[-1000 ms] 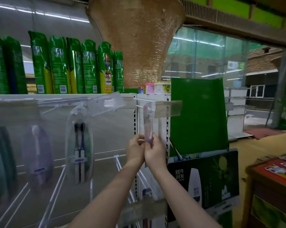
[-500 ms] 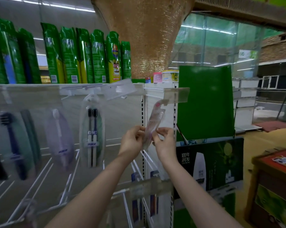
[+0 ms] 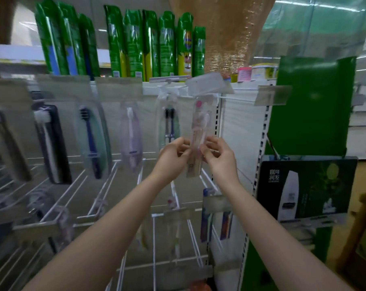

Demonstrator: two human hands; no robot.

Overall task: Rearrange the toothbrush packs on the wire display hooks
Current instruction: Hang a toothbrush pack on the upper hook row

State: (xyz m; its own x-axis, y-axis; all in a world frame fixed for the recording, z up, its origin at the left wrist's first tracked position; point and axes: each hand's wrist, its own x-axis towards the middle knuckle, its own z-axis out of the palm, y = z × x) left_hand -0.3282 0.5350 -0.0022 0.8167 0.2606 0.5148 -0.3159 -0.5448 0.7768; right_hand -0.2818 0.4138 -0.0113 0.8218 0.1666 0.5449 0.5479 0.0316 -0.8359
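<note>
Along the upper row, several toothbrush packs already hang in place: from the left, a dark pack (image 3: 51,143), a blue-brush pack (image 3: 91,141), a pale lilac pack (image 3: 131,135) and a twin-brush pack (image 3: 169,124). More packs hang blurred on the lower hooks. So most of the display looks stocked, and what's left, as far as you can judge, is the one piece you're carrying.

Your left hand (image 3: 173,156) pinches the left edge of the clear pack (image 3: 198,135), fingers curled against it. Your right hand (image 3: 218,154) pinches the opposite edge. The pack stands nearly upright in front of the rack, just right of the twin-brush pack, its top close under the tilted price flap (image 3: 207,84). Whether its hang hole is on a hook is not visible.

It is a slim, transparent blister with a pink dot near the top and a pale brush inside; motion blur hides the print.

The bare wire hook (image 3: 236,99) to the right carries nothing visible.
</note>
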